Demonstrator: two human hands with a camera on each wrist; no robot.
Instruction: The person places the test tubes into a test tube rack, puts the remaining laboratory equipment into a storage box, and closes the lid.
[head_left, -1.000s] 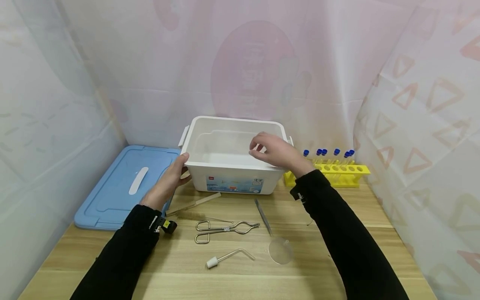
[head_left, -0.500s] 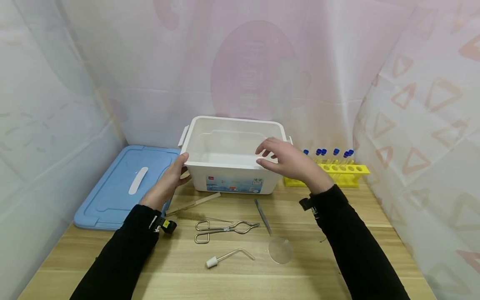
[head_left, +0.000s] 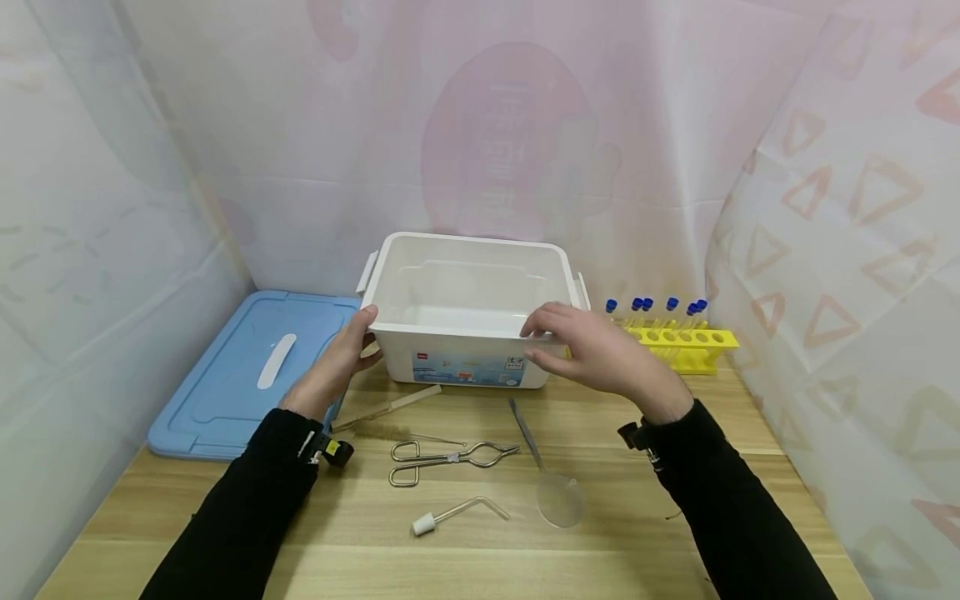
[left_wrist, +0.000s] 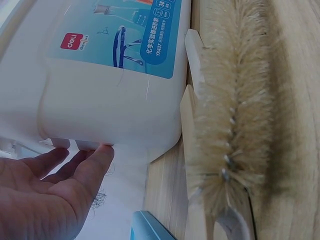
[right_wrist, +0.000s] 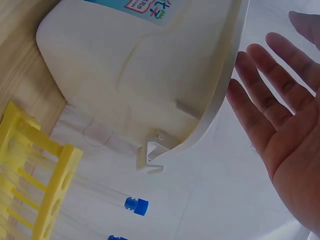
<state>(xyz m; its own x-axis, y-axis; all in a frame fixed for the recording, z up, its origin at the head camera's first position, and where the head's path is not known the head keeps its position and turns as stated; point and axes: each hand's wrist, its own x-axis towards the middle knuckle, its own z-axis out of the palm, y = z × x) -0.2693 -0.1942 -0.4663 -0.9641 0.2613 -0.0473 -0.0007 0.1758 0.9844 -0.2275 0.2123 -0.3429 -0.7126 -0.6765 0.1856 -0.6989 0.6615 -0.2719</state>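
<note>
A white plastic storage box (head_left: 392, 354) stands at the back of the table, its top uncovered and no contents showing inside. My left hand (head_left: 330, 362) holds its front left corner, thumb at the rim. In the left wrist view, the fingertips (left_wrist: 106, 150) touch the end wall beneath the corner. My right hand (head_left: 596, 350) is over the front right corner, holding nothing. From the right wrist, its fingers look spread and nearly straight, tips (right_wrist: 236, 90) right at the rim.
Left lies a blue lid (head_left: 217, 383); right stands a yellow test tube rack (head_left: 712, 339) with blue-capped tubes. In front are a wooden test tube clamp (head_left: 417, 397), test tube brush (left_wrist: 232, 90), crucible tongs (head_left: 454, 457), tweezers (head_left: 528, 435), clear round dish (head_left: 560, 502) and stoppered bent tube (head_left: 424, 524).
My right hand has drawn back from above the box's inside, moving right and toward me to the front rim, its fingers opening out. The left hand and the box have stayed put.
</note>
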